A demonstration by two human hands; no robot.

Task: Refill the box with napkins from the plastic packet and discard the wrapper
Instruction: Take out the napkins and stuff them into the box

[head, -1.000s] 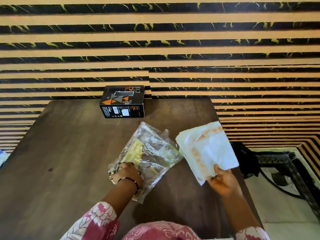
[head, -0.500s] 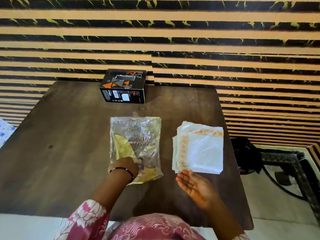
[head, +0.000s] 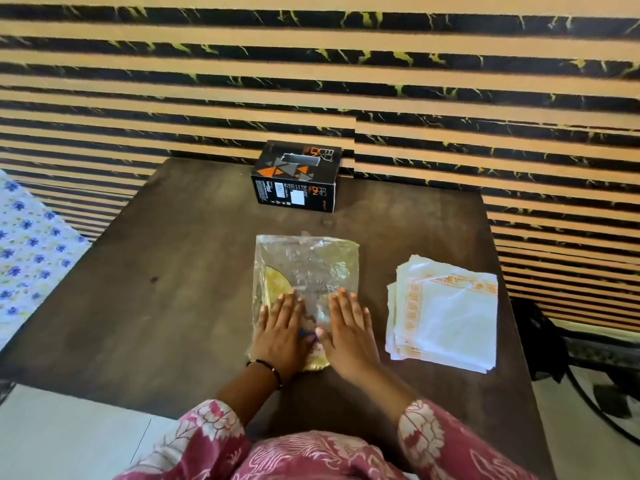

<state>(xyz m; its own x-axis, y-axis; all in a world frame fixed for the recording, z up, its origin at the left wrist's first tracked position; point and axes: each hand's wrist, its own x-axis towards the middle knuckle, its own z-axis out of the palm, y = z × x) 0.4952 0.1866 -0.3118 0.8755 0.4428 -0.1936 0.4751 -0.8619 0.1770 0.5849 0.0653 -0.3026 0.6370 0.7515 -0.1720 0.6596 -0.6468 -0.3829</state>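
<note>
I had both palms flat on the plastic packet [head: 306, 268], which lay at the middle of the table [head: 166, 306], nearer my edge than the far one. My left hand [head: 282, 332] pressed its near left part, fingers straight and slightly spread; my right hand [head: 348, 329] pressed beside it, fingers likewise straight and a little apart, thumb tucked toward the gap between the hands. The packet looked flattened, with a yellow patch showing through the clear film. The stack of napkins [head: 446, 313] sat just beside my right hand, close to the table's right edge, white with orange borders. The box [head: 296, 178] stood at the far edge against the striped wall [head: 346, 71].
</note>
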